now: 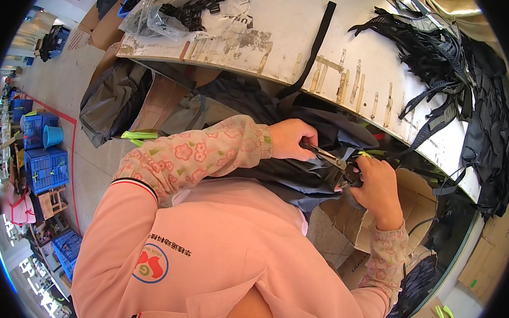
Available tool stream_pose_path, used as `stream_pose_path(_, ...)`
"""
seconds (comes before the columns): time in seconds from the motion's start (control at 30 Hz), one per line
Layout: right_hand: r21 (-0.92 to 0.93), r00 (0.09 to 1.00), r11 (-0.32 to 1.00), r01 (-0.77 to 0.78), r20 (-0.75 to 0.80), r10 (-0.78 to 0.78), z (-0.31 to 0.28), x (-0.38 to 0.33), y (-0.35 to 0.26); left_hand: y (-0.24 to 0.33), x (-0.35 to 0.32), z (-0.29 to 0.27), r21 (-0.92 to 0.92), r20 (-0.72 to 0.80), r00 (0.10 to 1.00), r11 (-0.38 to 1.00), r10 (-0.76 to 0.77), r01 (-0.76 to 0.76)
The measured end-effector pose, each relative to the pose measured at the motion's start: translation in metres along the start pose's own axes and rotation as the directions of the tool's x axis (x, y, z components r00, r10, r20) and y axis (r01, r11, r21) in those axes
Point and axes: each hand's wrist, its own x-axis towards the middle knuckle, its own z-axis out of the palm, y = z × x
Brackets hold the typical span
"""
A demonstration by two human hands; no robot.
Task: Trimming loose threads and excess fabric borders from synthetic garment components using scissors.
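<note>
In the head view, a dark grey fabric piece (288,172) is seen bunched between the person's body and the edge of a worn white worktable (284,39). The left hand (290,139) is closed on the fabric, its fingers curled tight against the cloth. The right hand (376,188) is wrapped around the handles of small snips (335,161), whose blades lie between the two hands, just above the fabric; whether the blades are parted cannot be told. Both forearms are covered by pink floral sleeves (197,156).

On the table, a clear plastic bag (182,8) of black buckles is seen at the upper left, a black strap (318,44) is laid across the table's middle and hangs over its edge, and a heap of black webbing and mesh pieces (444,59) is piled at the upper right. Strips of old tan tape are stuck along the table's near edge.

An open brown cardboard box (378,223) is placed below the right hand, under the table. Further brown cartons (491,252) are stacked at the lower right, one marked with a small green label. Blue plastic crates (44,159) are lined along the floor at the left, beside a red floor line. A round red, green and blue badge (151,263) is printed on the person's pink top.
</note>
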Motion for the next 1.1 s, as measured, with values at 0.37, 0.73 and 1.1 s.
stream_pose_path(0.37,0.151,1.000,0.989,-0.008,0.031,0.003,-0.002,0.001,0.006,0.000,0.000,0.000,0.042,0.009,1.000,0.999,0.005,-0.005)
stream_pose_path(0.73,0.266,0.989,0.956,-0.120,0.117,0.092,0.003,-0.008,0.011,-0.002,0.002,0.002,0.033,0.054,0.998,0.999,0.014,-0.016)
stream_pose_path(1.1,0.690,0.938,0.656,-0.305,0.099,0.332,0.056,-0.032,-0.001,0.026,-0.004,-0.033,0.698,-0.292,0.790,0.685,0.539,-0.210)
